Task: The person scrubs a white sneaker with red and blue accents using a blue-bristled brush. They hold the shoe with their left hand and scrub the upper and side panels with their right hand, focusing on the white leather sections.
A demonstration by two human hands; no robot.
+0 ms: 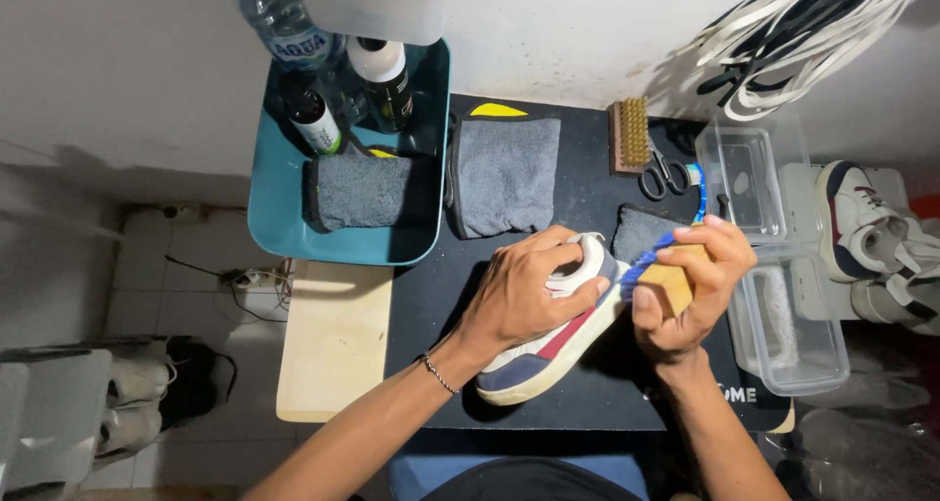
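Observation:
My left hand grips a white sneaker with navy and red panels, holding it around the heel collar over a black mat. My right hand is closed on a wooden brush with blue bristles. The bristles press against the sneaker's heel end. A thin bracelet circles my left wrist.
A teal tray at the back left holds bottles and a folded grey towel. Another grey towel, a wooden bristle brush and scissors lie on the mat. Clear plastic boxes and more sneakers stand at right.

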